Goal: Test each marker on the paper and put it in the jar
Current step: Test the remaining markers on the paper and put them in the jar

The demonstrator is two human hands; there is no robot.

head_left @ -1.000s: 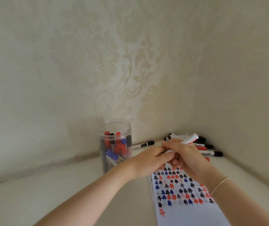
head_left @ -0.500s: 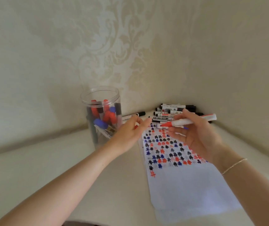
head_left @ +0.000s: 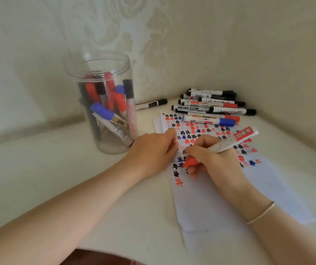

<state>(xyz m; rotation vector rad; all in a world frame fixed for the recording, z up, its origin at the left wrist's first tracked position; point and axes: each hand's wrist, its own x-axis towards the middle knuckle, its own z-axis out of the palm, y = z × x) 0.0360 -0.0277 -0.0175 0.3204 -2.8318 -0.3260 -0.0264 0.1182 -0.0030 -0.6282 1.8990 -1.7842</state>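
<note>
My right hand [head_left: 213, 160] grips an uncapped red marker [head_left: 228, 143] with its red tip down on the white paper [head_left: 216, 197], at the lower edge of rows of red, black and blue hash marks. Resting on the paper's left edge, my left hand [head_left: 153, 150] has its fingers curled around something small and red, probably the cap. A clear plastic jar [head_left: 103, 104] stands open to the left of my left hand, with several red, blue and black markers inside.
A pile of several capped markers [head_left: 210, 106] lies in the wall corner behind the paper, a blue-capped one [head_left: 208, 120] nearest. One black marker [head_left: 151, 104] lies alone by the wall, right of the jar. Walls close in behind and on the right.
The marker was uncapped as my hands parted. My right hand then turned the marker tip down onto the paper, and my left hand settled on the paper's edge. The view tilted downward.
</note>
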